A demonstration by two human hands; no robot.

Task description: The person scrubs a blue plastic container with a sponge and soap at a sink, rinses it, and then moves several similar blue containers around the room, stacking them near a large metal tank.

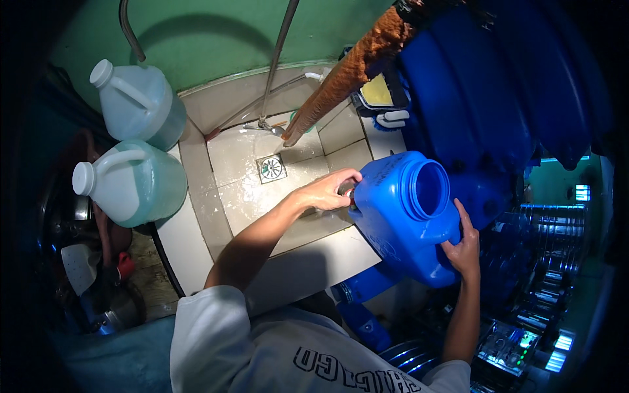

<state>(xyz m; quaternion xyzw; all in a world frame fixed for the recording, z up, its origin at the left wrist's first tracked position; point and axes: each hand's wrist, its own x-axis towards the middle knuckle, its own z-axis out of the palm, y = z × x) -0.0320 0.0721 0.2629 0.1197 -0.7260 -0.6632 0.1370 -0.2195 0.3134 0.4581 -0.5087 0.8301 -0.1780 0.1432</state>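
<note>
A blue plastic water container (386, 196) stands tilted over the right-hand ledge of a tiled basin, its wide round mouth uncapped and facing up toward me. On its right side my right hand (465, 245) is closed around the handle. My left hand (331, 190) is at the container's left side, over the basin, with thumb and fingers curled on a small dark piece against the wall of the container. The fingers hide most of that piece, so I cannot tell its kind.
Wet tiles and a square drain grate (271, 169) lie in the basin (229, 154). Two translucent jugs (147, 108) of pale liquid stand on the left ledge. A rusty brown pole (354, 72) slants across the back. A white-handled brush (392, 119) and large blue tanks (472, 85) are at right.
</note>
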